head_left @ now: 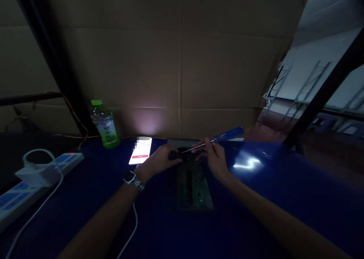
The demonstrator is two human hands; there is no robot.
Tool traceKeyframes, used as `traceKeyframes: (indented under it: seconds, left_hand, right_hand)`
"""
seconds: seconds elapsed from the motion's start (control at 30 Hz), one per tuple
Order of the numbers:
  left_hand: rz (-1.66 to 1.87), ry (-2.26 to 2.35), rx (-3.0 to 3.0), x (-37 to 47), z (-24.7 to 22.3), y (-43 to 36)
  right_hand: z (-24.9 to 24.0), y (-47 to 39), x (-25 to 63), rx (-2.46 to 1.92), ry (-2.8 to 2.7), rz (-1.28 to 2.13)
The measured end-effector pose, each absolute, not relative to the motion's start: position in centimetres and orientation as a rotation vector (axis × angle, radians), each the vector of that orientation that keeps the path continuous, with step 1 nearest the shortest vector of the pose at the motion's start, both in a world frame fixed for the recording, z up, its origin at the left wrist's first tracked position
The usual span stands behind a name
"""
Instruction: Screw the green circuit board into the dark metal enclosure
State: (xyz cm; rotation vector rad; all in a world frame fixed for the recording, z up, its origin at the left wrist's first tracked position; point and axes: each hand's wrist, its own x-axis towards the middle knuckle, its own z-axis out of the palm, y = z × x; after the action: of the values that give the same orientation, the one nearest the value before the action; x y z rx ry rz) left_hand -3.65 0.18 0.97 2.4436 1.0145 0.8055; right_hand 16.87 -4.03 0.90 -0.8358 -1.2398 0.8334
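Note:
A screwdriver with a blue handle (pixel 229 134) is in my right hand (pixel 214 155), its fingers closed around the metal shaft near the handle. The shaft slants down to the left, and its tip reaches the fingers of my left hand (pixel 165 158). Those fingers are bent around a small dark part at the far end of a device; what exactly they grip is hidden in shadow. Below both hands lies the dark, flat, rectangular device with a green circuit board (pixel 200 187) showing inside its casing. A watch (pixel 131 177) is on my left wrist.
A lit phone (pixel 141 151) leans behind my left hand, with a white cable (pixel 135 217) below. Further left stand a green-capped bottle (pixel 105 126) and a power strip (pixel 64 164) with a plugged-in white adapter (pixel 36 173). Cardboard (pixel 179 62) walls the back of the blue table (pixel 270 198).

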Motion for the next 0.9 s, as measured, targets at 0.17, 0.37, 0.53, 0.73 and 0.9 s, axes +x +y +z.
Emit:
traceKeyframes:
  seconds: [0.17, 0.37, 0.53, 0.73, 0.9]
  left_hand:
    - [0.779, 0.999, 2.423, -3.60, 0.75, 0.33]
    - [0.741, 0.998, 2.416, -3.70, 1.04, 0.39]
    - [0.760, 0.971, 2.298, -3.62, 1.24, 0.29]
    - [0.781, 0.992, 2.216, -3.40, 1.62, 0.02]
    - [0.833, 0.991, 2.158, -3.20, 1.13, 0.20]
  right_hand:
    - [0.89, -3.99, 16.90, -0.820, -1.240, 0.828]
    - [0.99, -4.18, 16.88, -0.788, -1.251, 0.823]
    - [1.36, -4.25, 17.05, -0.786, -1.213, 0.804]
    - [1.42, -4.32, 17.11, -0.805, -1.196, 0.787]
    - [1.30, -4.32, 16.93, -0.809, -1.205, 0.799]
